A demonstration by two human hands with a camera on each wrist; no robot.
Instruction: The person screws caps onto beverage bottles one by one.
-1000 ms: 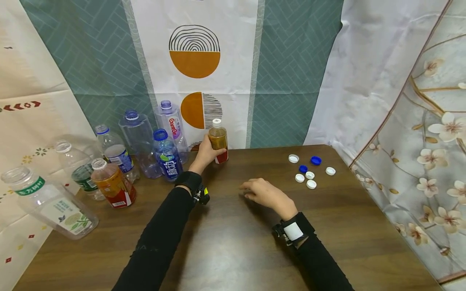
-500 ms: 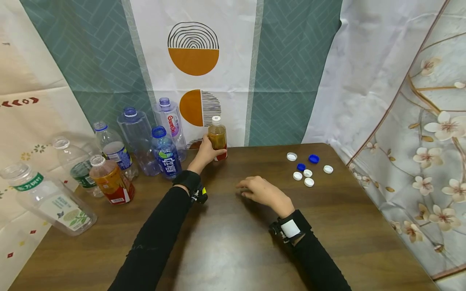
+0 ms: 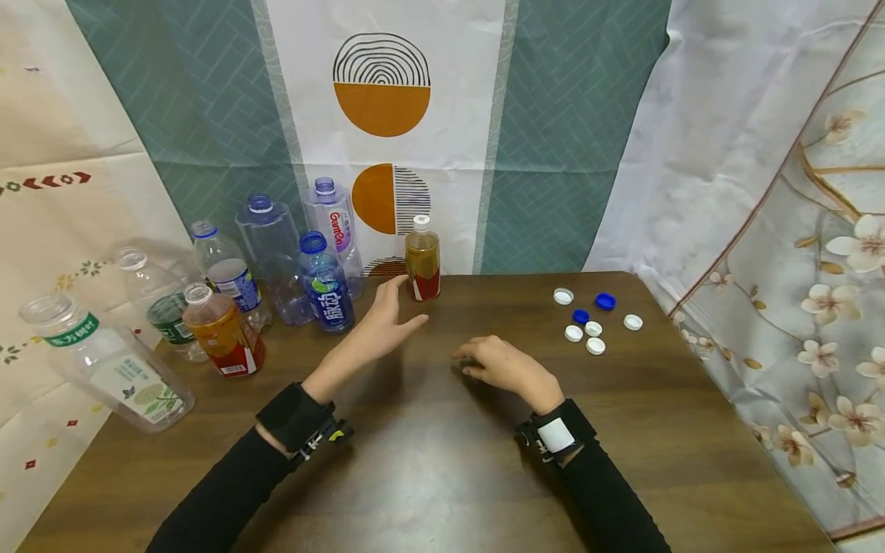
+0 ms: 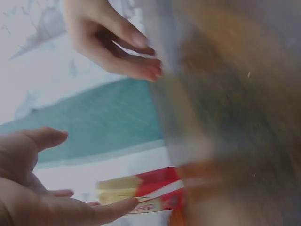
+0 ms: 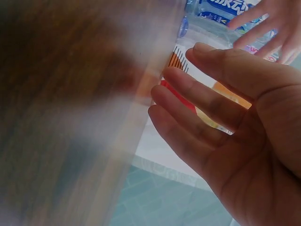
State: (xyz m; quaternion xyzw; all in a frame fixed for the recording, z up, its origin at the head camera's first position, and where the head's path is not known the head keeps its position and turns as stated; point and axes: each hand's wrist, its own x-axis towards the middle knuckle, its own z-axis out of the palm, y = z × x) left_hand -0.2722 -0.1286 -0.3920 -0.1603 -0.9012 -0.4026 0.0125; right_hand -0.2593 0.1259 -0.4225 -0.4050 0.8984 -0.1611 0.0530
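Note:
A capped tea bottle (image 3: 423, 261) with amber liquid and a red lower label stands upright at the table's back edge. My left hand (image 3: 376, 326) is in front of it and to its left, fingers spread and nothing held; the left wrist view shows this hand (image 4: 56, 188) with thumb and fingers apart. To the right, my right hand (image 3: 508, 370) hovers low over the table or rests on it, I cannot tell which. Its fingers are loosely bent around nothing, as the right wrist view of the hand (image 5: 230, 122) shows.
Several uncapped bottles crowd the left side, among them a blue bottle (image 3: 326, 288), an orange-labelled bottle (image 3: 224, 338) and a large clear bottle (image 3: 124, 376). Loose white and blue caps (image 3: 593, 329) lie at the back right of the brown table (image 3: 442, 461). Curtains hang behind.
My left hand has let go of the tea bottle and drawn back toward me, its fingers spreading. The bottle stands where it was. My right hand has hardly moved; the head view has shifted slightly.

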